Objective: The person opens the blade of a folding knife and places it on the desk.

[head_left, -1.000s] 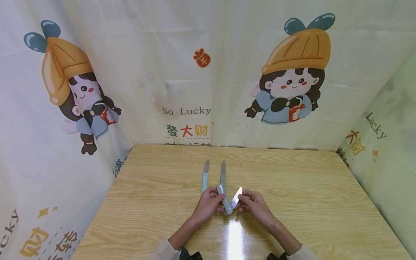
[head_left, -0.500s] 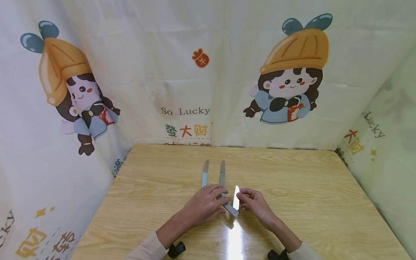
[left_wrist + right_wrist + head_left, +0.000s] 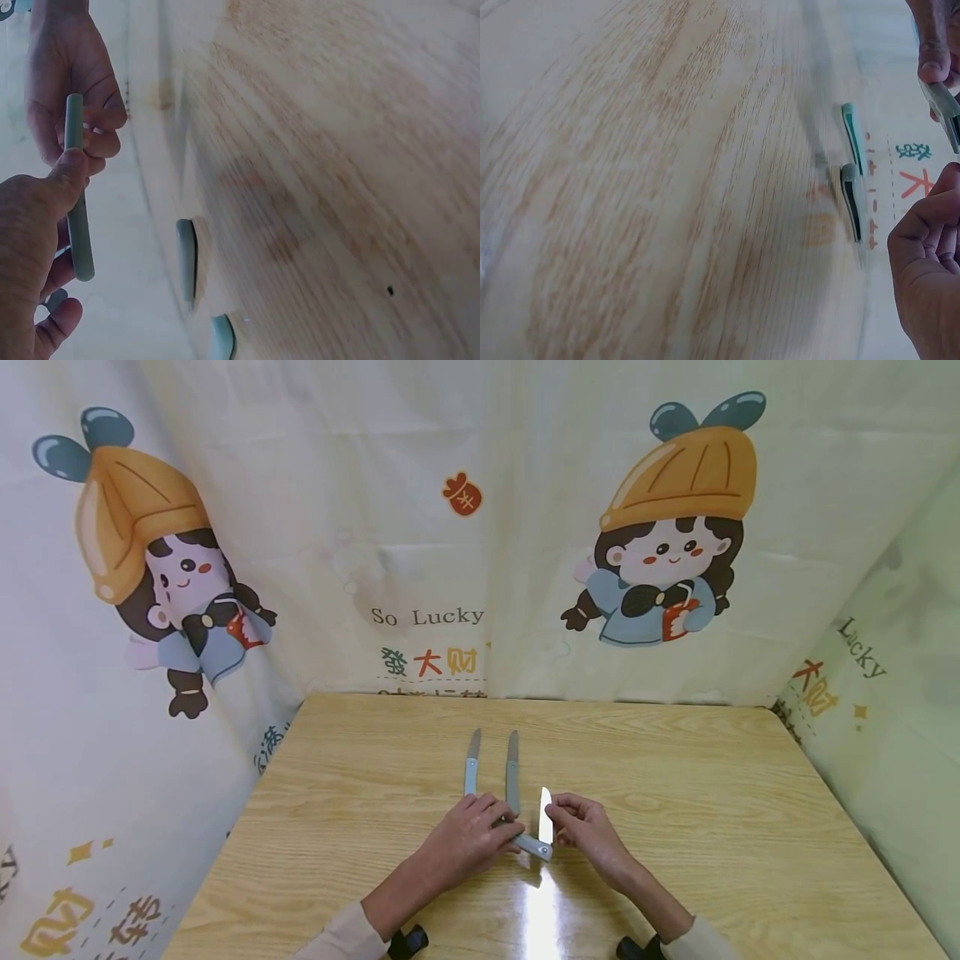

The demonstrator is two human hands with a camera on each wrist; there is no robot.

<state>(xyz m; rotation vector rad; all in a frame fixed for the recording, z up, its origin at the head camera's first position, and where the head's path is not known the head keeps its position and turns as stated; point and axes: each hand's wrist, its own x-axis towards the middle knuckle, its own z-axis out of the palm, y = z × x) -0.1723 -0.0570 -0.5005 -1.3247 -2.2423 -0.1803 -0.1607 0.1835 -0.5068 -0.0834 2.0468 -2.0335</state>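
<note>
Fingers (image 3: 501, 827) over folding knife (image 3: 534, 845) handle, its far end hidden.

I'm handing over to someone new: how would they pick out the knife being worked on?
On the wooden table, look at its near middle, where both hands meet. The folding knife lies between the left hand and right hand. Unlike the two straight knives lying side by side behind it, its shiny blade sticks up at an angle from its grey handle.

Bare hands (image 3: 480, 839), beige sleeves (image 3: 341, 939) (dark wrist straps)
</note>
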